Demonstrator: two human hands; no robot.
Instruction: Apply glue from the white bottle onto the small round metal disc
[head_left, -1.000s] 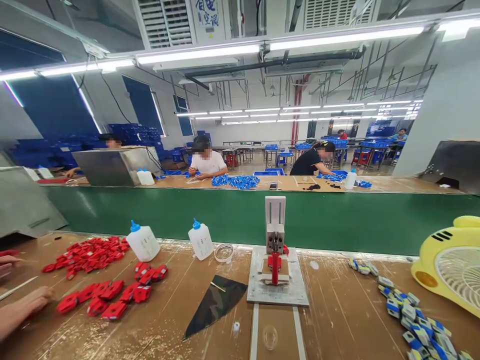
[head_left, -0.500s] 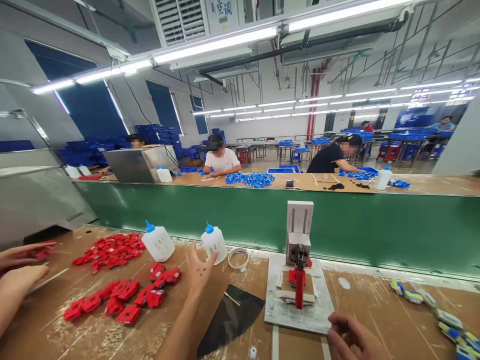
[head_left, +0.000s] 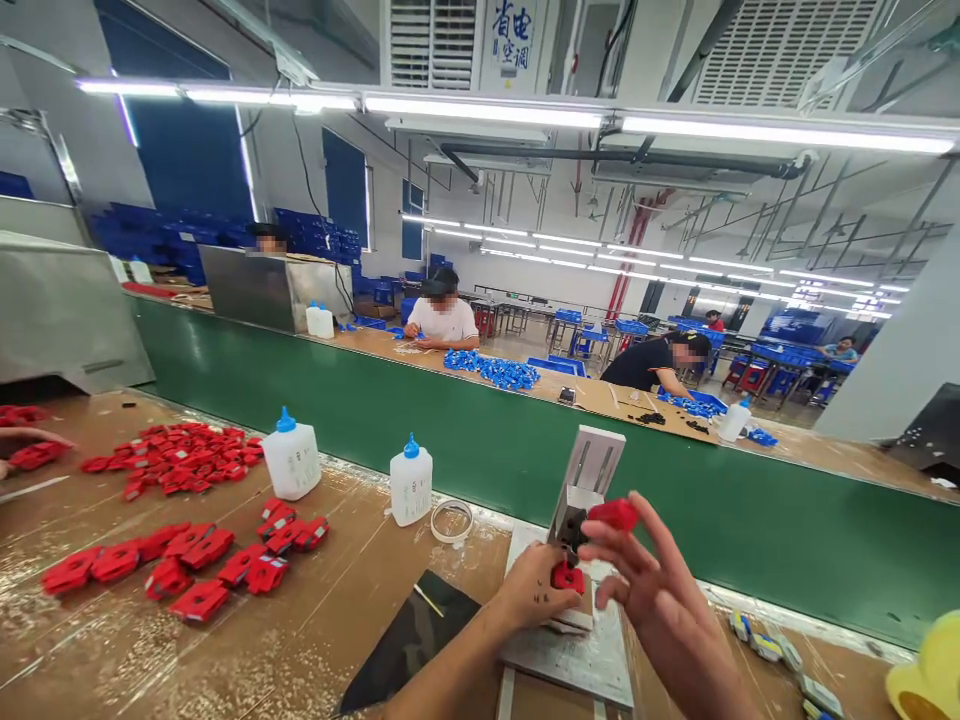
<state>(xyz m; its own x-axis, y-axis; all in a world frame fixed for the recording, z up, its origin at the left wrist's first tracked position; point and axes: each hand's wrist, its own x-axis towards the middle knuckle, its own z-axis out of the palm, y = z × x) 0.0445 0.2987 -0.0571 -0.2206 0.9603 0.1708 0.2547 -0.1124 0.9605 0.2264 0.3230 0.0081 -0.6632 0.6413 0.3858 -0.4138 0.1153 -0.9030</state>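
Observation:
My left hand (head_left: 536, 590) pinches a small red plastic part (head_left: 568, 578) at the base of a hand-operated clamp press (head_left: 600, 455). The press has a slotted upright and stands on a pale base plate (head_left: 611, 655). Its red lever handle (head_left: 615, 514) is raised. My right hand (head_left: 660, 600) is beside that handle, fingers spread and apparently touching it; the exact contact is hard to make out. A dark sheet (head_left: 409, 635) with a cotton swab (head_left: 429, 600) on it lies left of my left forearm.
Red parts lie in a loose group (head_left: 199, 600) and a pile (head_left: 180, 455) at left. Two white bottles (head_left: 411, 485) with blue caps and a tape roll (head_left: 451, 522) stand near the green partition (head_left: 337, 400). Grey-yellow pieces (head_left: 765, 645) lie at right, near a yellow object (head_left: 930, 670).
My left hand has moved from beside the bottle to the red part in the press. My right hand has risen from the base plate's corner to the lever, which has swung up. The view has shifted.

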